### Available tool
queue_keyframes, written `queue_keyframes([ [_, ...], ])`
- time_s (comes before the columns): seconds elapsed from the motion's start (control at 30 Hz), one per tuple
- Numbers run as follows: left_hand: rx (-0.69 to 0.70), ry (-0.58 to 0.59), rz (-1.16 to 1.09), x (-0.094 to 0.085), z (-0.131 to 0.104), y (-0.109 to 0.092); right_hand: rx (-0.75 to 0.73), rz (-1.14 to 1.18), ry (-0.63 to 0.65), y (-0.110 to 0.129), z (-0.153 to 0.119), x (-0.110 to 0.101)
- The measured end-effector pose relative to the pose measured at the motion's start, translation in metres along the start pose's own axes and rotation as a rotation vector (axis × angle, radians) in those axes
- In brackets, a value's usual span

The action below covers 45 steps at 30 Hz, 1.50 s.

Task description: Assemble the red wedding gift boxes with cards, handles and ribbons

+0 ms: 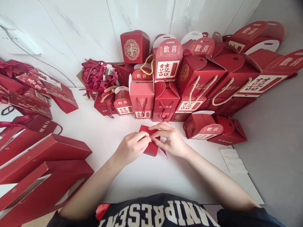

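A small red gift box [151, 152] lies on the white table in front of me. My left hand [133, 147] is closed, thumb and curled fingers pinched together over the top of the box. From the other side, my right hand [172, 140] pinches at the same spot, its fingertips meeting those of the left. A red ribbon [163, 152] has its loose tail sticking out past the box's right side, below my right hand. The part of the ribbon between my fingertips is mostly hidden.
Red gift boxes with rope handles [202, 78] stand stacked along the back wall. Left of them is a carton of red ribbons [98, 75]. Large red bags [54, 183] line the left side. White paper [233, 160] lies at right, by the grey wall.
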<state>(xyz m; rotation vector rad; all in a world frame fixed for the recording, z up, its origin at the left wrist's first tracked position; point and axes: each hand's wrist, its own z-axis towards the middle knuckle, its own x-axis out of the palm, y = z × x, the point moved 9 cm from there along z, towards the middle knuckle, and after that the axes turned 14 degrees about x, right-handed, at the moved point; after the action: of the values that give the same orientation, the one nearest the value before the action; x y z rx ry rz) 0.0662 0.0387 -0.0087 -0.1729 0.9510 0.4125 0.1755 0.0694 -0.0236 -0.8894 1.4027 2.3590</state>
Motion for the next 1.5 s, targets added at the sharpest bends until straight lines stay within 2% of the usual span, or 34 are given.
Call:
queue_keyframes([
  [0.13, -0.112, -0.018, -0.106, 0.003, -0.005, 0.011, -0.182, -0.206, -0.122, 0.016, -0.009, -0.005],
  [0.23, -0.134, -0.030, -0.118, 0.004, -0.007, 0.014, -0.137, -0.230, -0.168, 0.014, -0.006, -0.015],
  [0.33, -0.104, -0.058, -0.101, 0.003, -0.008, 0.014, -0.022, -0.175, -0.024, 0.003, 0.002, -0.011],
  [0.43, -0.088, -0.087, -0.082, 0.001, -0.011, 0.015, -0.038, -0.123, 0.145, 0.001, 0.005, 0.002],
  [0.5, -0.090, -0.096, -0.084, 0.001, -0.012, 0.015, -0.069, -0.085, 0.164, 0.003, 0.006, 0.005],
  [0.6, -0.121, -0.082, -0.120, 0.000, -0.012, 0.018, -0.147, -0.109, 0.128, 0.008, 0.005, 0.004],
  [0.83, -0.227, -0.018, -0.194, 0.004, -0.009, 0.025, -0.415, -0.401, -0.011, 0.032, -0.014, 0.001],
  [0.9, -0.210, -0.036, -0.171, 0.003, -0.010, 0.024, -0.331, -0.353, -0.012, 0.029, -0.010, -0.002],
  [0.97, -0.169, -0.060, -0.134, 0.001, -0.010, 0.022, -0.107, -0.232, 0.010, 0.013, 0.000, -0.007],
  [1.03, -0.132, -0.080, -0.097, 0.000, -0.012, 0.019, 0.126, -0.082, 0.073, -0.007, 0.008, -0.005],
  [1.1, -0.112, -0.087, -0.068, 0.001, -0.014, 0.018, 0.257, 0.083, 0.193, -0.020, 0.011, 0.006],
  [1.17, -0.106, -0.087, -0.057, 0.002, -0.015, 0.018, 0.311, 0.229, 0.312, -0.025, 0.011, 0.018],
  [1.23, -0.110, -0.088, -0.080, 0.003, -0.015, 0.018, 0.349, 0.326, 0.353, -0.029, 0.010, 0.024],
  [1.3, -0.144, -0.091, -0.130, 0.002, -0.014, 0.019, 0.392, 0.391, 0.318, -0.035, 0.010, 0.024],
  [1.4, -0.290, -0.074, -0.185, -0.002, -0.013, 0.028, 0.443, 0.469, 0.285, -0.041, 0.008, 0.024],
  [1.5, -0.410, 0.011, -0.202, -0.009, -0.013, 0.036, 0.453, 0.483, 0.290, -0.041, 0.007, 0.025],
])
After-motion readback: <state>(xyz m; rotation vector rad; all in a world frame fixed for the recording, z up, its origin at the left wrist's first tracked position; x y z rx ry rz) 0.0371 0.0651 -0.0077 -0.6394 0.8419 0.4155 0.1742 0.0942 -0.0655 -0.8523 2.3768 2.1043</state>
